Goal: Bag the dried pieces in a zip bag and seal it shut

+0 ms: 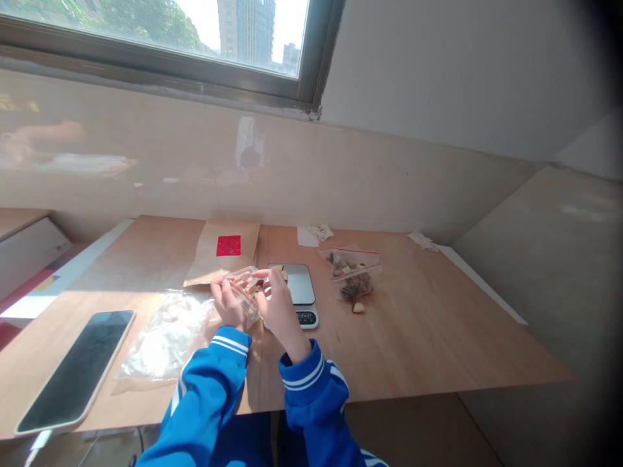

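In my left hand (226, 306) is a small clear zip bag (249, 310) with a red seal line, its fingers closed on the bag's side. Brown and pale dried slices (254, 285) show inside its mouth. My right hand (278, 310) is at that mouth with fingers bent inward; what its fingertips pinch is too small to make out. Partly behind the right hand lies a kitchen scale (302, 285) with a silver plate and dark buttons. A pale piece shows by the right knuckles, over the scale's plate.
Right of the scale sits another zip bag (354, 279) of dried slices, with one loose slice (358, 307) before it. A kraft paper bag (207, 256) with a red label lies behind my left hand. Leftward are a clear plastic bag (163, 344) and a phone (78, 370) on a cable.
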{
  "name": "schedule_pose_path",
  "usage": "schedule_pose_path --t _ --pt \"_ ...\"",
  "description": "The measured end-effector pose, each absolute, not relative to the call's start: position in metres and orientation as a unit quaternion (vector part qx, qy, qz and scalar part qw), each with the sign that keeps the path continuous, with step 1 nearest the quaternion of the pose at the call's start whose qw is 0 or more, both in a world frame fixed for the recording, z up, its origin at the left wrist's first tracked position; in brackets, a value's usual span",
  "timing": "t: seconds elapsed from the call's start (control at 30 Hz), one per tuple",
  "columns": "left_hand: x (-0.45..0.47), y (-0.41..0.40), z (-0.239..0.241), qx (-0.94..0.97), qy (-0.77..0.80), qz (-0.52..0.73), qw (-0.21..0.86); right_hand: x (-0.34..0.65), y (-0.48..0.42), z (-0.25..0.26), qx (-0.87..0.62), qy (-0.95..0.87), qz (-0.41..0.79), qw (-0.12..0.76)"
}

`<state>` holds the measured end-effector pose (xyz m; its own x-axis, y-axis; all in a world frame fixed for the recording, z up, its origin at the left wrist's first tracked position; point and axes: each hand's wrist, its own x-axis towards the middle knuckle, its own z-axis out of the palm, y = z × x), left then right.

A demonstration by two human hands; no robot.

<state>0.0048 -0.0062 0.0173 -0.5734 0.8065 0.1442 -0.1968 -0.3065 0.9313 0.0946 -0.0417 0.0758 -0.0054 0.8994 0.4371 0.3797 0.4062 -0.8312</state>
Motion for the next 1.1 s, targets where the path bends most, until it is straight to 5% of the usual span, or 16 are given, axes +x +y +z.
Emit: schedule_pose_path --t 0.27,0.5,0.6,0.77,1.0,1.1 --pt "0.005 -0.003 0.016 0.248 0.401 0.791 0.391 0.120 -0.028 0.068 -0.547 -0.608 0.133 0.560" --pt "0.000 0.000 0.016 0.219 0.384 0.804 0.398 0.134 -0.008 0.026 -0.649 -0.684 0.063 0.328" --pt "0.000 -0.001 0.016 0.225 0.380 0.802 0.402 0.133 -0.008 0.019 -0.676 -0.670 0.044 0.304" --pt "0.002 -0.002 0.015 0.235 0.380 0.797 0.407 0.138 -0.006 0.020 -0.660 -0.656 0.058 0.361" --pt "0.003 -0.004 0.015 0.254 0.380 0.789 0.410 0.137 -0.026 0.062 -0.571 -0.573 0.151 0.568" --pt "0.003 -0.005 0.015 0.261 0.382 0.786 0.410 0.129 -0.039 0.083 -0.527 -0.632 0.168 0.543"
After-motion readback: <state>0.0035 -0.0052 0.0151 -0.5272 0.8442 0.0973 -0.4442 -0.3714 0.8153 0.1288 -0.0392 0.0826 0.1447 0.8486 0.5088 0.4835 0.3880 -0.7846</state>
